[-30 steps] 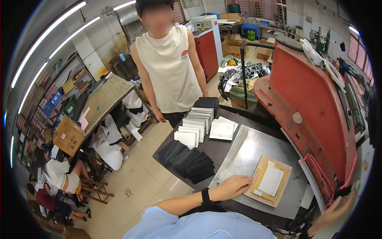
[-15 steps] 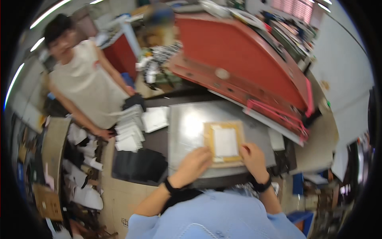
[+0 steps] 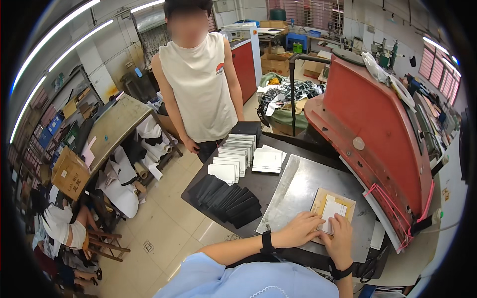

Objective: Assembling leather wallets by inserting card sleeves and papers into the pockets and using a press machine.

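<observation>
A flat tan board with a yellow inner border (image 3: 320, 199) lies on a grey metal plate (image 3: 293, 181). On the board rests a white rectangular sheet (image 3: 333, 208). My left hand (image 3: 302, 229) closes on the sheet's near left corner, its fingers bent together. My right hand (image 3: 340, 237) grips the near right edge, fingertips over the white surface. The two thumbs almost meet at the near end, where my fingers partly hide the sheet and board.
Right of the plate stands a large red machine (image 3: 375, 114) with pink cord (image 3: 390, 206). On the dark table are fanned black pieces (image 3: 228, 201), rows of white pieces (image 3: 231, 156) and a white stack (image 3: 268, 160). A person (image 3: 198, 84) stands beyond the table's far left.
The view has swung left, and the picture is sharper. My hands, earlier apart at the board's two sides, have come together at the white sheet's near end. The sheet now sits askew.
</observation>
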`<state>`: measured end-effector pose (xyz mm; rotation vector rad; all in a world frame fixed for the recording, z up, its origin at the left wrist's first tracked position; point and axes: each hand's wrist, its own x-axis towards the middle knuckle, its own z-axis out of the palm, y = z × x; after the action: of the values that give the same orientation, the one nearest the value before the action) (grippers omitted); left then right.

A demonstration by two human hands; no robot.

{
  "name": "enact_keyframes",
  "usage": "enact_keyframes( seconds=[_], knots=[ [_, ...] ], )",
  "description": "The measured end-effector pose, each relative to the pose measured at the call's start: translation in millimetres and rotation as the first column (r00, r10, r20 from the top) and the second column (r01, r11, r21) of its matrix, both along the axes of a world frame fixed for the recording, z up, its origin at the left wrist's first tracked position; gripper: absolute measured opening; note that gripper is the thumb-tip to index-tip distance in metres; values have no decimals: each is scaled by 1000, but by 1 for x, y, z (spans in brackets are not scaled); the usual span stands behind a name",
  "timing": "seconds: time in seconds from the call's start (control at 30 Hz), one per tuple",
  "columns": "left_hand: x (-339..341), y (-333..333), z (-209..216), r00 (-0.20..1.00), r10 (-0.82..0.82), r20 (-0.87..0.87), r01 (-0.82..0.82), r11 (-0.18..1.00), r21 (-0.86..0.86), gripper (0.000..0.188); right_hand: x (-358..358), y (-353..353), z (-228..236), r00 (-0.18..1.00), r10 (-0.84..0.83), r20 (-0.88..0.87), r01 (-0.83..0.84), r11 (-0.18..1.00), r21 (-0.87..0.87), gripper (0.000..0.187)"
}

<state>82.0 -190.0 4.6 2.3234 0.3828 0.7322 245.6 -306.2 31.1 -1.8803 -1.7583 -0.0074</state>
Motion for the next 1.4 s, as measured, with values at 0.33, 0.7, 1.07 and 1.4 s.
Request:
enact_keyframes(
  seconds=[0.33,0.7,1.07,1.4],
  knots=[
    [4,19,33,983,-184,-18,140,802,-580,65,2,6,2,971,59,231,-62,998,4,43],
    [-3,16,36,994,-97,45,100,694,-713,34,56,-16,31,749,-417,-515,609,740,286,26],
    [-1,8,59,992,-57,109,124,442,-888,31,3,-7,13,94,49,-994,224,972,69,28],
    [-51,14,66,966,198,164,54,470,-881,30,-16,-45,15,948,67,-311,-68,998,9,30]
  ],
)
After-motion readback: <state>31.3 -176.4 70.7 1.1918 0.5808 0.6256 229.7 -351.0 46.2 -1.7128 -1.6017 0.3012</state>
